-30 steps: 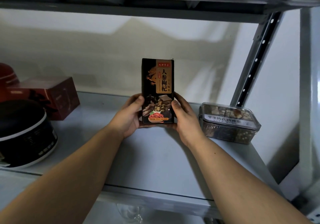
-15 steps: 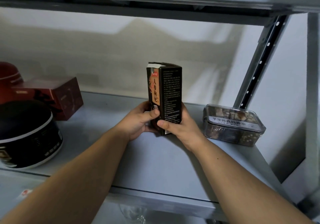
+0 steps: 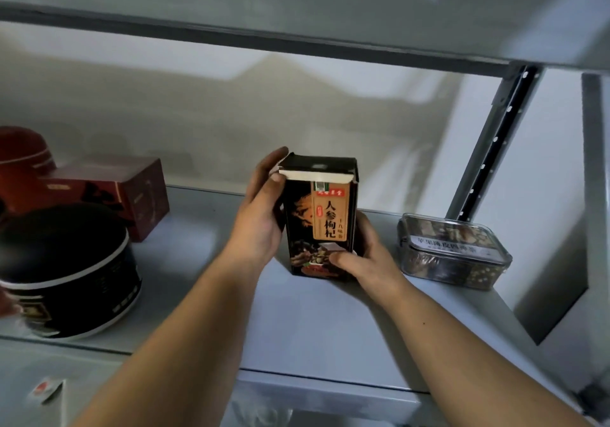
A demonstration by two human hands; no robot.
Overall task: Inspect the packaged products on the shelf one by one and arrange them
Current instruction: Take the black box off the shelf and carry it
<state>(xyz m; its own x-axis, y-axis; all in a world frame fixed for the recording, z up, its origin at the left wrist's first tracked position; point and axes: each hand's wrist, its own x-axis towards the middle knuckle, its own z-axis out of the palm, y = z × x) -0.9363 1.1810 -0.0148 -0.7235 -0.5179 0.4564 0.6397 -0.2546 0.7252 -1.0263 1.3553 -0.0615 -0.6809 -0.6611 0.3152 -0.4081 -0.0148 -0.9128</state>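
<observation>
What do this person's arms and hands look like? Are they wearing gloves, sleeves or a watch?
Nothing worn shows. The left hand and right hand are bare, with no gloves and no rings in sight. The left forearm and right forearm are bare too, right down to the picture's lower edge: no sleeve, watch or wristband is visible.

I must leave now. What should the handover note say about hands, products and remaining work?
Left hand grips the black box near its top; right hand holds its lower corner.
Box upright at the middle of the shelf, front facing you. Clear tub to its right; red box and round black tin at left.
Done: this box is under inspection.
To do: place it, then inspect the others.
</observation>
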